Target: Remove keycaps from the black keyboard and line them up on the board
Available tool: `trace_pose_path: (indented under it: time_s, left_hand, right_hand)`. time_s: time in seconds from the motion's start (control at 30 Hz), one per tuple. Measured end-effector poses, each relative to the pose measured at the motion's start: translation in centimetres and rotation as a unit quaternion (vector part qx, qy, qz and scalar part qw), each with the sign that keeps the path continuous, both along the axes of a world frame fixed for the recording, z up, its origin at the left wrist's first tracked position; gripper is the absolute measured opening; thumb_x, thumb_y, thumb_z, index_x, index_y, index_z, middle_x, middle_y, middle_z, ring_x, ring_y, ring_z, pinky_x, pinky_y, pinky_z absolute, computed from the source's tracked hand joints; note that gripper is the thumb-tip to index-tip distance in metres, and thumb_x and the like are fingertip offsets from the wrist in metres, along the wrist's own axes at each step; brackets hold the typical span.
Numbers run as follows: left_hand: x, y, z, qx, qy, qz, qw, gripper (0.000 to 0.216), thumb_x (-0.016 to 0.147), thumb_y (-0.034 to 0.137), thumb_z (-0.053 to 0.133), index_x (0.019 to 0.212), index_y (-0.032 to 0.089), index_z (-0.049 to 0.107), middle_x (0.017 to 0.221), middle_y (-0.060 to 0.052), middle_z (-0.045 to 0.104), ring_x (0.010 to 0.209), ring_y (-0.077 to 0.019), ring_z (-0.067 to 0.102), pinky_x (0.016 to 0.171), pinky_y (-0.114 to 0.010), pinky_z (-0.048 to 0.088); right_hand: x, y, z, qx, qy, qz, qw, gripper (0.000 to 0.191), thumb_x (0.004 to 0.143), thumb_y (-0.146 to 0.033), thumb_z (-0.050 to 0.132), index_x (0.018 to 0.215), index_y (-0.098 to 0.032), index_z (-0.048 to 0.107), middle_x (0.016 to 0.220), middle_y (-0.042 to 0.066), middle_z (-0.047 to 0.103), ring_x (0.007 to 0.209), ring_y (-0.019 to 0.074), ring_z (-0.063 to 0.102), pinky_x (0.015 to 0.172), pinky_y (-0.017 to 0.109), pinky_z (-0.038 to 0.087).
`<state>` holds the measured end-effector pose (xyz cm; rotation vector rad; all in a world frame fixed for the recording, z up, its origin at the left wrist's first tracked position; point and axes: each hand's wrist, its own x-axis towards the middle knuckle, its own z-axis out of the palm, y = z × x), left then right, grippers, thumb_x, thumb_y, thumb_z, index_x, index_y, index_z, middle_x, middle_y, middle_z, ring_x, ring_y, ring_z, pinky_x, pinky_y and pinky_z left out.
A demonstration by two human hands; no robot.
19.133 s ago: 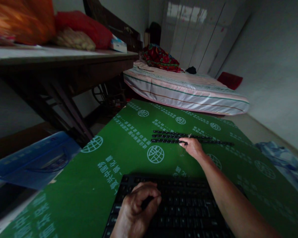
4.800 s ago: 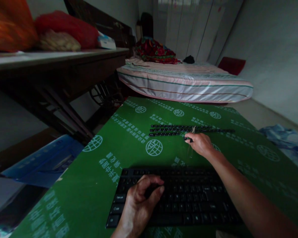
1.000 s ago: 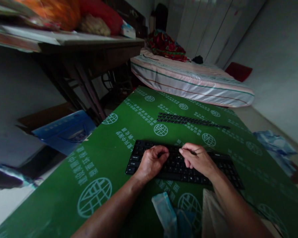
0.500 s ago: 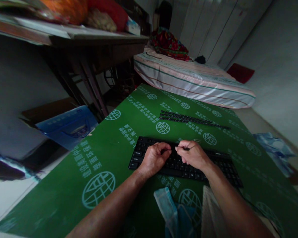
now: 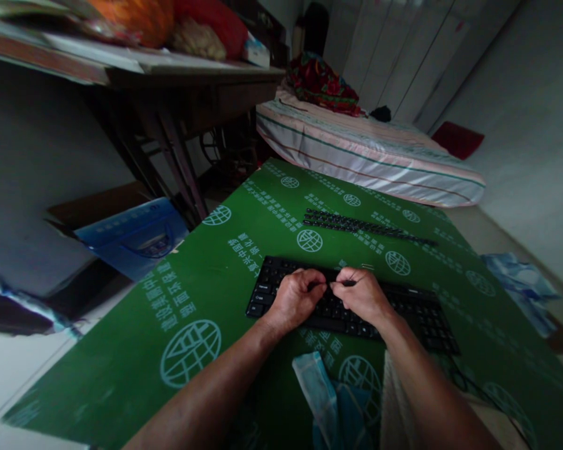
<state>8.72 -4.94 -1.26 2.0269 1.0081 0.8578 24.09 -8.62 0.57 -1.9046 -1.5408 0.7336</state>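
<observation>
A black keyboard (image 5: 431,319) lies on the green table (image 5: 234,294) with both my hands over its middle. My left hand (image 5: 300,295) is closed in a pinch, thumb against fingertips, above the keys; anything in the pinch is too small to name. Close beside it, my right hand (image 5: 362,292) has its fingers curled round a thin dark tool, mostly hidden by the fingers. The fingertips of both hands nearly meet. Beyond the keyboard, several loose black keys (image 5: 342,220) are laid out in slanting rows.
A blue checked cloth (image 5: 319,381) and a beige cloth (image 5: 395,400) lie in front of the keyboard, near a black cable (image 5: 478,387). A wooden desk (image 5: 192,78) with bags stands at the left, above a blue bag (image 5: 136,240). Behind the table is a bed (image 5: 370,153).
The right hand has come slightly left, so its fingertips are nearer those of the left hand. The whole view has shifted a little; the keyboard and loose keys stay in place.
</observation>
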Motion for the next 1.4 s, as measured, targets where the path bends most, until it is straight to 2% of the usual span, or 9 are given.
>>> trace_pose_path:
  time_s: [0.13, 0.27, 0.43, 0.63, 0.83, 1.07, 1.4]
  left_hand:
    - [0.0, -0.1, 0.2, 0.014, 0.026, -0.011, 1.0, 0.011, 0.076, 0.013, 0.056, 0.079, 0.016, 0.066, 0.077, -0.003, 0.067, 0.076, -0.0169, 0.061, 0.07, -0.025, 0.046]
    - [0.2, -0.2, 0.3, 0.019, 0.067, -0.019, 0.997, 0.011, 0.076, 0.013, 0.056, 0.08, 0.017, 0.065, 0.079, -0.003, 0.067, 0.078, -0.0172, 0.06, 0.07, -0.025, 0.046]
    - [0.6, -0.6, 0.7, 0.051, 0.129, -0.034, 0.99, 0.015, 0.075, 0.013, 0.054, 0.084, 0.018, 0.064, 0.083, -0.003, 0.067, 0.084, -0.0186, 0.058, 0.076, -0.027, 0.046]
    - [2.0, -1.2, 1.0, 0.116, 0.202, -0.057, 0.971, 0.018, 0.071, 0.011, 0.055, 0.087, 0.015, 0.063, 0.089, -0.008, 0.064, 0.09, -0.0229, 0.053, 0.08, -0.032, 0.046]
    - [3.3, -0.6, 0.5, 0.11, 0.159, -0.022, 0.981, 0.018, 0.069, 0.008, 0.057, 0.082, 0.016, 0.067, 0.087, -0.006, 0.064, 0.09, -0.0224, 0.052, 0.078, -0.031, 0.047]
    - [3.2, 0.1, -0.1, 0.108, 0.11, -0.043, 0.987, 0.015, 0.067, 0.006, 0.064, 0.074, 0.017, 0.071, 0.093, -0.005, 0.066, 0.094, -0.0227, 0.052, 0.082, -0.032, 0.046]
    - [3.1, -0.2, -0.4, 0.125, 0.099, -0.052, 0.986, 0.01, 0.074, 0.013, 0.062, 0.08, 0.017, 0.069, 0.098, -0.005, 0.065, 0.097, -0.0221, 0.052, 0.084, -0.033, 0.046]
  right_hand:
    - [0.0, 0.1, -0.5, 0.014, 0.026, -0.023, 0.999, 0.008, 0.064, -0.025, 0.053, 0.057, -0.02, 0.051, 0.039, -0.006, 0.045, 0.037, 0.009, 0.041, 0.041, 0.019, 0.032]
    - [0.1, 0.3, -1.6, 0.072, 0.032, -0.045, 0.996, 0.002, 0.06, -0.022, 0.053, 0.06, -0.02, 0.053, 0.049, -0.004, 0.051, 0.045, 0.0109, 0.047, 0.045, 0.02, 0.035]
    - [0.1, 0.3, -2.7, 0.105, 0.043, -0.056, 0.992, 0.008, 0.06, -0.019, 0.051, 0.067, -0.021, 0.054, 0.05, -0.005, 0.052, 0.047, 0.012, 0.048, 0.045, 0.021, 0.035]
    - [0.1, 0.1, -2.6, 0.115, 0.08, -0.043, 0.989, 0.008, 0.062, -0.019, 0.051, 0.069, -0.021, 0.055, 0.051, -0.005, 0.051, 0.047, 0.012, 0.047, 0.045, 0.021, 0.034]
    - [0.1, 0.2, -2.6, 0.102, 0.11, -0.051, 0.987, 0.01, 0.063, -0.016, 0.05, 0.069, -0.021, 0.055, 0.049, -0.006, 0.047, 0.045, 0.0108, 0.045, 0.043, 0.02, 0.032]
    - [0.1, 0.3, -2.7, 0.119, 0.137, -0.054, 0.982, 0.011, 0.061, -0.015, 0.048, 0.068, -0.02, 0.055, 0.052, -0.006, 0.049, 0.046, 0.0099, 0.044, 0.046, 0.02, 0.034]
    - [0.2, 0.3, -2.3, 0.117, 0.213, -0.062, 0.968, 0.008, 0.058, -0.015, 0.047, 0.062, -0.019, 0.051, 0.05, -0.007, 0.044, 0.045, 0.0091, 0.039, 0.043, 0.019, 0.029]
